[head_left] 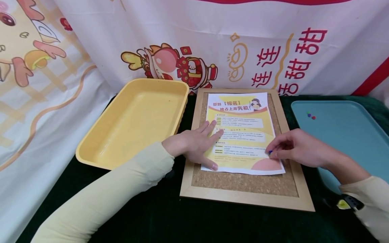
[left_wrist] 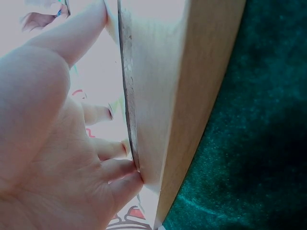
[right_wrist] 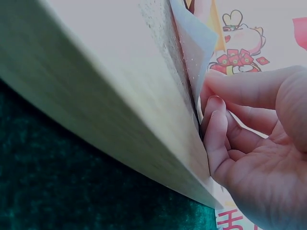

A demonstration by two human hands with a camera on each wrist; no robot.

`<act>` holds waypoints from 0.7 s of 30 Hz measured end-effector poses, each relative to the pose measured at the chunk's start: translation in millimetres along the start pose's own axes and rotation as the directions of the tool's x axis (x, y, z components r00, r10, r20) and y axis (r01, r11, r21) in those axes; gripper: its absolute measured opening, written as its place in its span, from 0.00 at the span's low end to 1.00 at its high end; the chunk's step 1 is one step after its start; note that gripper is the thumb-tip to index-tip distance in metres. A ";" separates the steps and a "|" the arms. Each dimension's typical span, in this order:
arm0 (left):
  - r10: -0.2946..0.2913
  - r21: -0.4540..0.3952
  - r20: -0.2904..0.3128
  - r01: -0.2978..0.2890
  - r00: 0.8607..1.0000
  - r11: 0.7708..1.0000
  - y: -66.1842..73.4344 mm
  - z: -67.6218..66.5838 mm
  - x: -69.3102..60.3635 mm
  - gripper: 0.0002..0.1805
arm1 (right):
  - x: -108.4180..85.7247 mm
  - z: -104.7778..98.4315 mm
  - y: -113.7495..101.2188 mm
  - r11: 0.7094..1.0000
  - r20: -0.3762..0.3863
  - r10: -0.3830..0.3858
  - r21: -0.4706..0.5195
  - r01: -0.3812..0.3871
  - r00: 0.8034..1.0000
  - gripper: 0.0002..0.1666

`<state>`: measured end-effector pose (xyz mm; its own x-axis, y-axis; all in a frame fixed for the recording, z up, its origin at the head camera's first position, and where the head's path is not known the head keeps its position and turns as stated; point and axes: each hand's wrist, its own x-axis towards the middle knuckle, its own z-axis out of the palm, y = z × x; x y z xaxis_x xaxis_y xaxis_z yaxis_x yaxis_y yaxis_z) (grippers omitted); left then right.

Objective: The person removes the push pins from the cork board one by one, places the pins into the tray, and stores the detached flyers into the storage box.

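A printed yellow and white poster (head_left: pixel 240 135) lies on a wood-framed cork board (head_left: pixel 243 182). With its fingers spread, my left hand (head_left: pixel 200 141) rests on the poster's left side, the thumb near the lower left corner. My right hand (head_left: pixel 299 148) pinches a small blue push pin (head_left: pixel 270 152) between thumb and fingers at the poster's lower right edge. Whether the pin's point touches the paper cannot be seen. In the right wrist view, the poster's corner (right_wrist: pixel 196 43) lifts off the board beside the right hand (right_wrist: pixel 254 129). The left hand (left_wrist: pixel 62 148) also shows in the left wrist view.
A yellow tray (head_left: pixel 136 118) stands left of the board. On the right, a blue tray (head_left: pixel 340 125) holds a few small coloured pins (head_left: pixel 313 117). A dark green cloth (head_left: pixel 146 212) covers the table, and a printed white curtain (head_left: pixel 194 30) hangs behind.
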<state>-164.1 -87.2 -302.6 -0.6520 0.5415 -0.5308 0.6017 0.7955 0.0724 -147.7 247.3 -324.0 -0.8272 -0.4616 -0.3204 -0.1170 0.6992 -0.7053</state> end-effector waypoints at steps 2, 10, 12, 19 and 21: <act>0.000 -0.001 0.002 0.000 1.000 1.000 0.2 -0.2 -0.2 0.67 | -0.4 0.4 0.4 1.000 -0.016 -0.001 -0.006 0.001 1.000 0.14; -0.003 -0.005 0.006 0.003 1.000 1.000 0.9 -0.5 -0.1 0.67 | -1.6 -0.9 2.5 0.999 -0.097 0.004 -0.038 -0.007 0.995 0.13; -0.003 -0.004 0.007 0.003 1.000 1.000 1.2 -0.6 -0.1 0.67 | -1.3 -2.5 4.1 0.999 -0.120 0.010 -0.043 -0.015 0.993 0.14; -0.002 -0.006 0.010 0.002 1.000 1.000 1.1 -1.4 -0.8 0.67 | -1.4 -11.5 7.5 0.998 -0.200 0.045 -0.026 -0.052 0.979 0.16; 0.002 -0.007 0.009 -0.002 1.000 1.000 0.9 -1.5 -1.3 0.67 | -1.7 -15.0 7.7 0.998 -0.227 0.057 -0.028 -0.065 0.972 0.17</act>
<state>-163.3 -86.8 -300.6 -0.6468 0.5406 -0.5379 0.5998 0.7962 0.0790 -155.4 261.7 -319.3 -0.9356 -0.2853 -0.2079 -0.0785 0.7425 -0.6652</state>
